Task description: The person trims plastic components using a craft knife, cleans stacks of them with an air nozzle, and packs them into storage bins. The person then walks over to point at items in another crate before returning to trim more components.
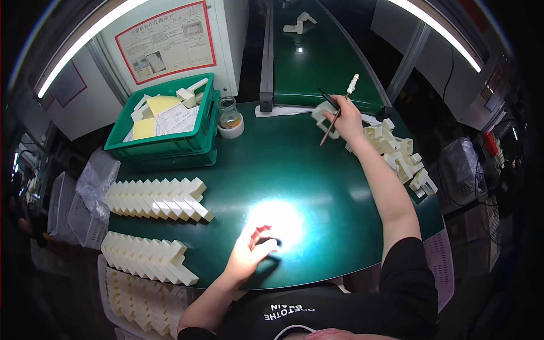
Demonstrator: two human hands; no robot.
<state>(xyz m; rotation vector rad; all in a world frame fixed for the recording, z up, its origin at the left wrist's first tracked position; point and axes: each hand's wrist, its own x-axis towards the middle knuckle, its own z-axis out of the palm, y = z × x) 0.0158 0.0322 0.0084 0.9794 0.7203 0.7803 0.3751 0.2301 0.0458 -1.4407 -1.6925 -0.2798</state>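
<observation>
My right hand (348, 118) is at the far side of the green table, closed round a slender brown stick (331, 131) with a lumpy cream end (352, 84). A thin black tool, its kind unclear, also juts from that hand. Against its fingertips is a pale angular plastic part (318, 113); whether it is gripped or only touched I cannot tell. Right of the hand lies a heap of similar cream parts (388, 144). My left hand (252, 249) hovers near the front edge beside a bright light spot, fingers loosely curved and apart, holding nothing.
Two rows of nested cream parts, a farther one (158, 198) and a nearer one (148, 256), line the table's left. Behind them stand a green bin (207, 122) with papers and a glass jar (228, 112) in a white holder. A green conveyor belt (317, 62) carries one part.
</observation>
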